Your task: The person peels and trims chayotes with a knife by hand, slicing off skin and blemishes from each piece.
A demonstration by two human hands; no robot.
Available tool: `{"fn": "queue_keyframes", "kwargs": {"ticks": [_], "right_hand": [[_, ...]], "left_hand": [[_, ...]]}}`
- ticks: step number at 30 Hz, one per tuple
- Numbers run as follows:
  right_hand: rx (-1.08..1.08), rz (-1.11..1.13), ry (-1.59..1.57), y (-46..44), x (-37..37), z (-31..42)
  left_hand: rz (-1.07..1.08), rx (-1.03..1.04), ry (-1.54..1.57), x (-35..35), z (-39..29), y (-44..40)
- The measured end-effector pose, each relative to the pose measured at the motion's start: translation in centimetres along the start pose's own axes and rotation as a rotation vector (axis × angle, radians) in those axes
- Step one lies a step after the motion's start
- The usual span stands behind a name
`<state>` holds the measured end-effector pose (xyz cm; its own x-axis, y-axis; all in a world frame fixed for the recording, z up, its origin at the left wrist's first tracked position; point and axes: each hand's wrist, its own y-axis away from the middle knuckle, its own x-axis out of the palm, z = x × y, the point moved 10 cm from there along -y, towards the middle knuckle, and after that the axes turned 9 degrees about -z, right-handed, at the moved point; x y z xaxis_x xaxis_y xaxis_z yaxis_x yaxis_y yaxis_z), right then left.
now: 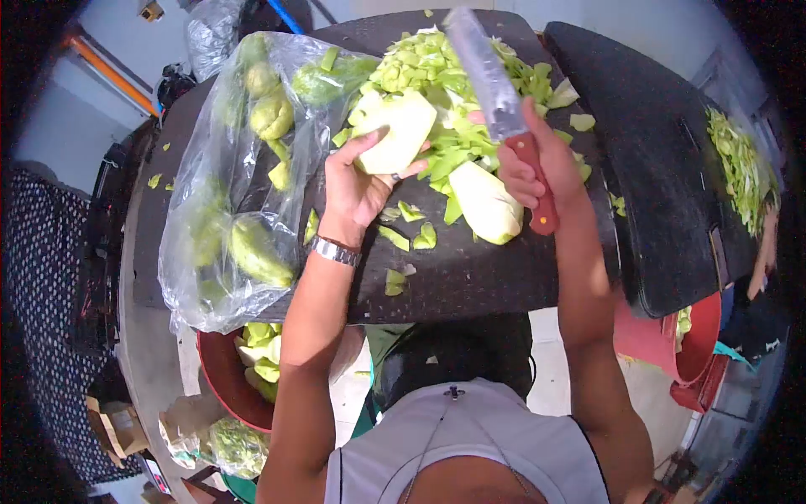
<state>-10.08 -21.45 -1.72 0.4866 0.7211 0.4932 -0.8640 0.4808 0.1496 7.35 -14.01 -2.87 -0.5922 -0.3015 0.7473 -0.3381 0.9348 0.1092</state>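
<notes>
My left hand (356,183), palm up with a metal watch (334,251) at the wrist, grips a peeled pale green vegetable (401,130) with one flat cut side. I cannot tell whether it is chayote or green papaya. My right hand (547,165) is closed around the red handle of a wide-bladed knife (485,76). The blade points up and away, apart from the vegetable. Just below the right hand, a second peeled vegetable (487,203) lies on the dark table (495,281). Behind both hands is a heap of pale green slices and peelings (424,67).
A clear plastic bag (239,197) of unpeeled green vegetables covers the table's left side. Beneath it stands a red tub (220,382) holding pale green pieces. At right are another dark tabletop (646,168) with green shreds (740,168) and a red bucket (651,340).
</notes>
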Motion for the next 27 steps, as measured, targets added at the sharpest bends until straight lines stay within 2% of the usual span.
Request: {"fn": "queue_keyframes", "kwargs": {"ticks": [1, 3, 5, 7, 9, 12, 13, 15, 16, 18, 19, 20, 22, 24, 26, 27], "right_hand": [[-0.053, -0.060, 0.005, 0.4, 0.1, 0.9], [-0.100, -0.337, 0.043, -0.1, -1.0, 1.5], [-0.088, -0.487, 0.100, 0.9, -2.1, 1.1], [-0.047, -0.486, 0.181, 1.5, -2.2, 1.1], [-0.228, -0.442, 0.229, 2.2, -0.4, 3.3], [-0.498, -0.550, 0.410, 3.1, -0.2, 5.5], [-0.495, -0.660, 0.589, 2.0, -2.0, 5.2], [-0.131, -0.703, 0.759, 1.8, -4.9, 2.2], [0.041, -0.717, 0.839, 2.0, -5.8, 1.3], [-0.144, -0.767, 0.958, 2.0, -5.4, 3.5], [-0.229, -0.778, 1.018, 2.2, -4.8, 3.9], [-0.320, -0.792, 1.064, 2.4, -3.9, 4.3], [-0.344, -0.847, 1.207, 2.7, -2.7, 4.7], [-0.382, -0.840, 1.240, 2.4, -2.6, 4.2], [-0.338, -0.811, 1.262, 2.0, -2.4, 3.8], [-0.317, -0.794, 1.274, 1.8, -2.1, 3.6]], "left_hand": [[0.025, -0.004, 0.081, 0.2, -0.1, 0.0], [0.042, -0.080, 0.243, 0.5, 0.1, 0.2], [0.025, -0.097, 0.269, -0.6, 0.5, -0.3], [-0.030, -0.073, 0.221, -1.2, 0.4, -0.8], [-0.056, -0.053, 0.225, -1.6, 0.3, -0.7], [-0.133, -0.008, 0.272, -2.3, -0.3, -0.7], [-0.141, 0.001, 0.299, -2.5, -0.3, -0.9], [-0.129, -0.012, 0.329, -2.1, 0.1, -0.5], [-0.053, -0.040, 0.311, -1.3, 0.2, -0.5], [0.096, -0.075, 0.288, 0.3, 0.3, -0.1], [-0.048, -0.120, 0.277, 0.1, 0.8, 0.3], [0.022, -0.129, 0.250, 0.6, 0.9, 0.3], [0.153, -0.171, 0.179, 1.2, 1.3, 0.4], [0.094, -0.171, 0.159, 0.2, 1.5, 0.3], [0.096, -0.173, 0.206, -0.5, 1.7, 0.0], [0.031, -0.133, 0.196, -0.8, 1.4, 0.1]]}}
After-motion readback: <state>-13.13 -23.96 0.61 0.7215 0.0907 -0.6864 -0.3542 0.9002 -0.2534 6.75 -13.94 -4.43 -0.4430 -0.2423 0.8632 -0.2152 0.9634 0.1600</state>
